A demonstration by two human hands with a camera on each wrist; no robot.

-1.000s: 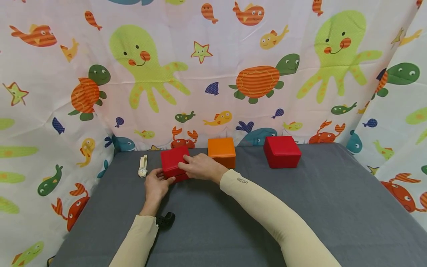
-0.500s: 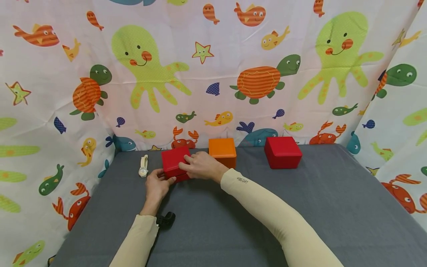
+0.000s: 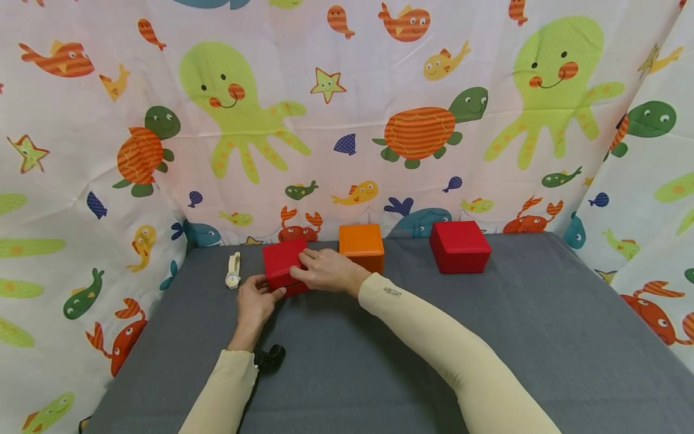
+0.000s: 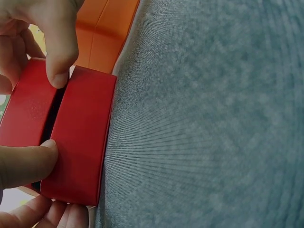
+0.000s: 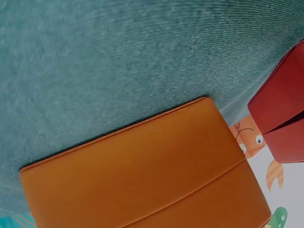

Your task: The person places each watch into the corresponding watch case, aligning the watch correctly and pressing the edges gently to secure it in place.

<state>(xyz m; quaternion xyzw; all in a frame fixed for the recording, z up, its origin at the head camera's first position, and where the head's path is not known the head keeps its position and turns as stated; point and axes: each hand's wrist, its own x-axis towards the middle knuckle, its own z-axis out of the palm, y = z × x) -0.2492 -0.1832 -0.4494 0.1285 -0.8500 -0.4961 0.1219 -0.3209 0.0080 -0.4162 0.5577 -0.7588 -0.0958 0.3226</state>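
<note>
A small red box point(image 3: 282, 263) stands on the grey table point(image 3: 379, 361) at the back left. My left hand point(image 3: 255, 299) grips its lower front corner, thumb on the base point(image 4: 80, 137). My right hand point(image 3: 322, 269) holds the lid point(image 4: 26, 111) from the right, its thumb on the seam. In the left wrist view a dark gap shows between lid and base. An orange box point(image 3: 361, 246) sits just behind my right hand and fills the right wrist view point(image 5: 142, 171).
A second red box point(image 3: 459, 246) stands further right along the back point(image 5: 282, 104). A white wristwatch point(image 3: 233, 270) lies left of the held box. A small black object point(image 3: 269, 357) lies beside my left sleeve. A sea-animal cloth point(image 3: 347, 114) hangs on three sides.
</note>
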